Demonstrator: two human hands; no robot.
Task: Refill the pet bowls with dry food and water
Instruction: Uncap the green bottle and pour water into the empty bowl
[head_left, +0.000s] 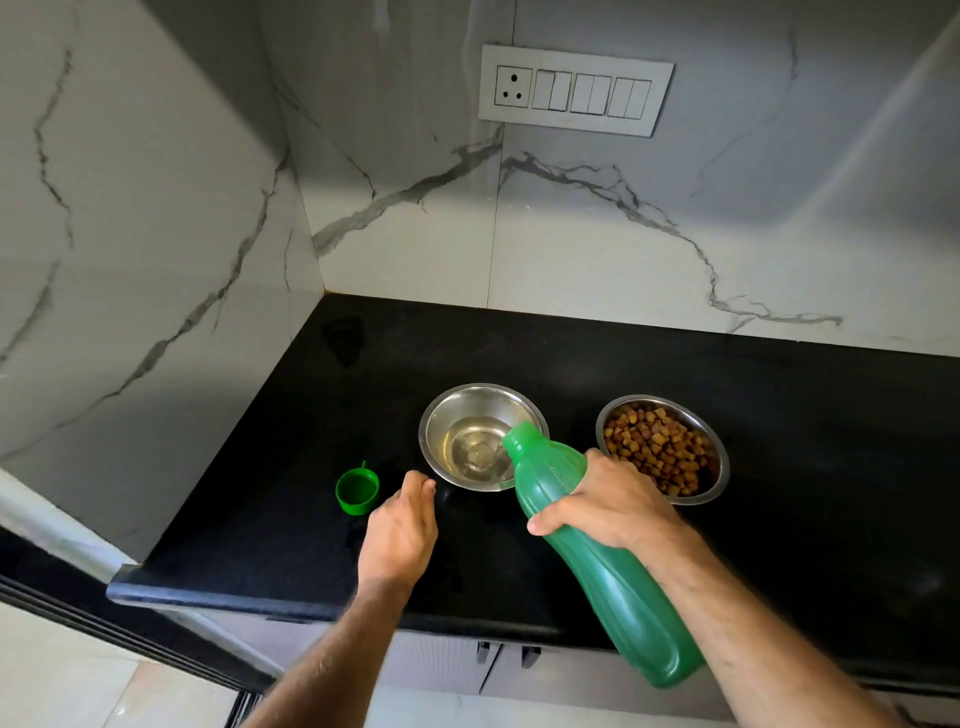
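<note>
A translucent green plastic bottle (597, 551) is gripped around its upper body by the right hand (608, 499) and is tilted with its open mouth over the near-right rim of a round stainless-steel bowl (441, 410), in which a shallow pool of clear water is seen. Just right of that bowl, a second steel bowl (719, 457) filled with brown dry kibble is set. To the water bowl's left, a green plastic cap (357, 491) is stood open side up on the black stone countertop (363, 374). The left hand (402, 525) is held with loosely curled fingers between cap and water bowl, holding nothing.
</note>
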